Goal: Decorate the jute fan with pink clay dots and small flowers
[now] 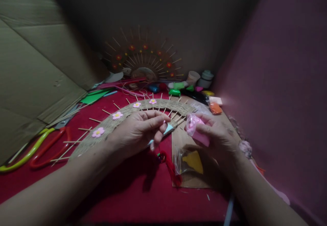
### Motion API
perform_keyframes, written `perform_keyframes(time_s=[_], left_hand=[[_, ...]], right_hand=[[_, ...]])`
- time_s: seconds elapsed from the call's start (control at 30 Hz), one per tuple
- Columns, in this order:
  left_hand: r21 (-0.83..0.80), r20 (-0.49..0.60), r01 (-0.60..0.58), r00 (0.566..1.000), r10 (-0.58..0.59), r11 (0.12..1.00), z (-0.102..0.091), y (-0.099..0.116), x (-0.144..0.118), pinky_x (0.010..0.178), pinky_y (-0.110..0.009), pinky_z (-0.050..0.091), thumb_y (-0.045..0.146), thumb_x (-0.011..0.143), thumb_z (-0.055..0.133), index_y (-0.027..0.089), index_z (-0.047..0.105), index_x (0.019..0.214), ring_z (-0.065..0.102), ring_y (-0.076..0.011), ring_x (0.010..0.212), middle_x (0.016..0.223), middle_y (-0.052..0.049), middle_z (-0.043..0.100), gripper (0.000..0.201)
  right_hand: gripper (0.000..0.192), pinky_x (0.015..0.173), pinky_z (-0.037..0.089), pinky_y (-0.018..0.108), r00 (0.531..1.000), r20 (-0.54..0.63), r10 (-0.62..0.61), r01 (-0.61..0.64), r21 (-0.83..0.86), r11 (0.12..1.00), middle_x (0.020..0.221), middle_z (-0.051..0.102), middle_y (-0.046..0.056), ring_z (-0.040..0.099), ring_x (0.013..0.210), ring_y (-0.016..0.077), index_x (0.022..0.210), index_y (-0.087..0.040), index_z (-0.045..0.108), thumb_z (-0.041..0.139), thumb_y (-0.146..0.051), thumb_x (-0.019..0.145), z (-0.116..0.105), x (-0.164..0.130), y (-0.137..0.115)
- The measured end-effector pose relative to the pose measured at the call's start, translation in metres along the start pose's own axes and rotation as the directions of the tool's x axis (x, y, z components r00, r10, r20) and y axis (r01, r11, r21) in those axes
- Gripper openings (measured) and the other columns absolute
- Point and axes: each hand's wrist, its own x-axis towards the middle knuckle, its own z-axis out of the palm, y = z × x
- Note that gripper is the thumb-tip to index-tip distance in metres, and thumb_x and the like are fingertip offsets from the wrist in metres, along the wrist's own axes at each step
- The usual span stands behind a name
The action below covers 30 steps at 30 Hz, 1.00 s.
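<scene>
My right hand [213, 134] grips a small clear bag of pink clay [195, 125] over the cardboard. Thumb and forefinger of my left hand [150, 125] are pinched together, with a tiny pink bit [164, 121] at their tips that looks like the same clay. Beneath my left hand lies a woven twine fan [176, 106], an arch with thin sticks poking out along both edges. Pink clay flowers with yellow centres, such as this flower [98, 132], sit on its band. My left hand and forearm hide part of the fan.
Red-handled scissors [52, 147] and a yellow handle [29, 152] lie at left. A bag with yellow clay [192, 161] rests on the cardboard sheet [184, 181]. Orange clay [215, 108], a cup [192, 78] and a jar [205, 79] are farther back. Another fan [144, 55] stands against the wall.
</scene>
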Motion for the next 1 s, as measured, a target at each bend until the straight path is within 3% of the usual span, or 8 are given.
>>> perform_keyframes(time_s=[0.2,0.33,0.47,0.57,0.7,0.83,1.0], left_hand=[[0.007,0.006,0.075,0.997,-0.075,0.997,0.0005,0.0001,-0.0015,0.023,-0.011,0.035,0.025,0.087,0.055,0.014,0.06,0.075,0.044,-0.0043,0.028,0.05,0.004,0.054,0.017],[0.03,0.062,0.054,0.997,-0.056,0.998,0.0004,0.0007,-0.001,0.029,-0.013,0.044,0.015,0.085,0.056,0.013,0.061,0.078,0.056,-0.0081,0.038,0.062,-0.001,0.065,0.009],[0.012,0.085,0.04,0.996,-0.041,0.999,0.0004,-0.0004,-0.0003,0.04,-0.017,0.053,0.009,0.084,0.054,0.01,0.064,0.096,0.063,-0.0102,0.051,0.068,-0.003,0.066,0.015],[0.042,0.104,0.063,0.992,-0.067,0.997,0.0003,-0.0015,-0.0014,0.039,-0.018,0.053,0.012,0.084,0.055,0.01,0.064,0.094,0.065,-0.0128,0.054,0.069,-0.004,0.067,0.013],[0.135,0.034,0.058,0.997,-0.063,0.989,0.0002,0.0002,-0.0037,0.031,-0.014,0.045,0.016,0.081,0.061,0.014,0.059,0.082,0.061,-0.0118,0.044,0.065,-0.004,0.068,0.003],[0.2,-0.071,0.014,0.997,0.0,0.98,0.0021,0.005,-0.0061,0.028,-0.014,0.041,0.016,0.074,0.068,0.017,0.054,0.073,0.057,-0.0105,0.038,0.06,-0.001,0.067,0.015],[0.216,-0.113,-0.008,0.993,0.033,0.976,0.0031,0.0062,-0.007,0.029,-0.015,0.041,0.027,0.078,0.066,0.015,0.061,0.073,0.053,-0.0088,0.035,0.055,0.0,0.064,0.014]], right_hand=[[0.044,0.049,0.045,0.016,1.0,-0.004,0.021,-0.021,0.029,0.999,0.077,0.065,0.003,0.056,0.06,0.0092,0.092,-0.015,0.066,0.081,-0.024,0.052,0.0007,0.0,-0.0016],[0.044,0.049,0.044,0.014,1.0,-0.015,0.005,-0.004,0.041,0.999,0.077,0.064,0.002,0.056,0.06,0.0078,0.093,-0.015,0.066,0.081,-0.024,0.053,-0.0006,0.0008,-0.0023],[0.042,0.044,0.041,0.012,0.999,0.003,-0.032,0.032,0.059,0.998,0.076,0.065,0.003,0.055,0.058,0.007,0.094,-0.016,0.066,0.08,-0.025,0.055,-0.0018,0.0007,-0.0028],[0.038,0.045,0.042,0.012,0.998,0.016,-0.056,0.054,0.095,0.994,0.076,0.065,0.002,0.055,0.057,0.0063,0.092,-0.016,0.066,0.079,-0.025,0.057,-0.0029,0.0014,-0.0023],[0.035,0.037,0.035,0.011,0.994,0.095,-0.052,0.035,0.175,0.984,0.068,0.061,0.0,0.048,0.048,0.0039,0.091,-0.016,0.065,0.077,-0.026,0.06,-0.0058,0.0042,-0.0021],[0.038,0.036,0.034,0.012,0.996,0.086,-0.01,-0.013,0.264,0.964,0.066,0.058,-0.002,0.043,0.047,0.004,0.09,-0.016,0.064,0.079,-0.022,0.055,-0.0068,0.0056,-0.0035],[0.034,0.037,0.03,0.014,0.996,0.084,0.008,-0.029,0.257,0.966,0.066,0.056,-0.002,0.043,0.049,0.0046,0.089,-0.017,0.064,0.076,-0.022,0.058,-0.0048,0.0048,-0.0048]])
